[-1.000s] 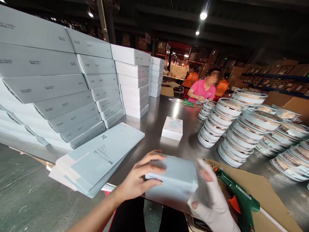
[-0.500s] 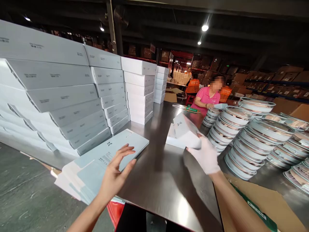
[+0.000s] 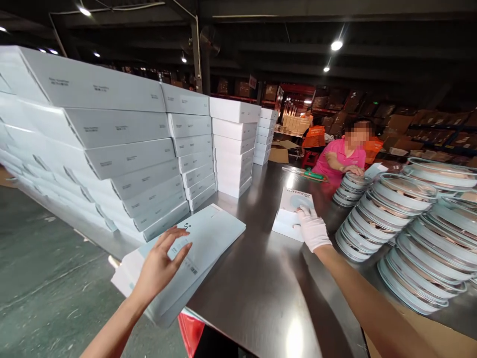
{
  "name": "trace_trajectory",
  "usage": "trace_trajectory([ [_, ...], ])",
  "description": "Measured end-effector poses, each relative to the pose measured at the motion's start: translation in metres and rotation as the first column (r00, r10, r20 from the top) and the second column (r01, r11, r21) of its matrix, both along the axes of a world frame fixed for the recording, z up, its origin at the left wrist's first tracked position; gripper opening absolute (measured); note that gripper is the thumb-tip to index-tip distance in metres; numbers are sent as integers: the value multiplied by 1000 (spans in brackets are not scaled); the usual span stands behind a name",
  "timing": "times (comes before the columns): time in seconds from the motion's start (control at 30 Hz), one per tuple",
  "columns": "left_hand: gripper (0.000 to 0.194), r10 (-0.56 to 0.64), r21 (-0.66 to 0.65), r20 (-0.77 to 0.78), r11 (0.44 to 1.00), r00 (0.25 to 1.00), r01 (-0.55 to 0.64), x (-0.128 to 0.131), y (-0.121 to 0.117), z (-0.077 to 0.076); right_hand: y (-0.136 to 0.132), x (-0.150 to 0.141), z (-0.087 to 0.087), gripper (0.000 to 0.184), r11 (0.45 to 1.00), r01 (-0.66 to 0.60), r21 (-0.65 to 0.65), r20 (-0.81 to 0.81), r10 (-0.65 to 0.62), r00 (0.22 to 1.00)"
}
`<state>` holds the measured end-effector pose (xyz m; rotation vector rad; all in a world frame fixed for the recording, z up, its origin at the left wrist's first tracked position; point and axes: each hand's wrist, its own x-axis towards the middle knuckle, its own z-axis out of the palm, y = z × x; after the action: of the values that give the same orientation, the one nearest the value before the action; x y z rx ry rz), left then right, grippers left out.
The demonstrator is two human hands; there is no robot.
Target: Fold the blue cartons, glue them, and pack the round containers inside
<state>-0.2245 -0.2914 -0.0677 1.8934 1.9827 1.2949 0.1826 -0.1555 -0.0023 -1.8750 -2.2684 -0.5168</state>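
Observation:
My left hand (image 3: 160,263), bare and with fingers spread, hovers over the top of a pile of flat, unfolded pale blue cartons (image 3: 194,248) at the near left edge of the steel table (image 3: 261,288). My right hand (image 3: 312,227), in a white glove, reaches forward and rests on the near edge of a small white and blue box (image 3: 298,203) that lies stacked on another like it (image 3: 285,227). The gloved fingers lie on the box side; nothing is gripped that I can see.
Tall stacks of closed white boxes (image 3: 122,154) line the table's left side. Leaning rows of round clear-lidded tins (image 3: 395,214) fill the right. A person in a pink shirt (image 3: 345,159) works at the far end. Brown cardboard (image 3: 428,328) lies at the near right.
My right hand carried the small box forward and set it on the other box. My left hand let go of it and moved left over the flat cartons. The view lifted.

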Motion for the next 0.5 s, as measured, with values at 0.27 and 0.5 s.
trace_trajectory([
  [0.27, 35, 248, -374, -232, 870, 941, -321, -20, 75, 6, -74, -16, 8, 48, 978, -110, 179, -194, 145, 970],
  [0.5, 62, 309, -135, -411, 910, 858, -393, 3, 14, 59, -178, -40, 30, 25, 808, -248, 534, -87, 344, 935],
])
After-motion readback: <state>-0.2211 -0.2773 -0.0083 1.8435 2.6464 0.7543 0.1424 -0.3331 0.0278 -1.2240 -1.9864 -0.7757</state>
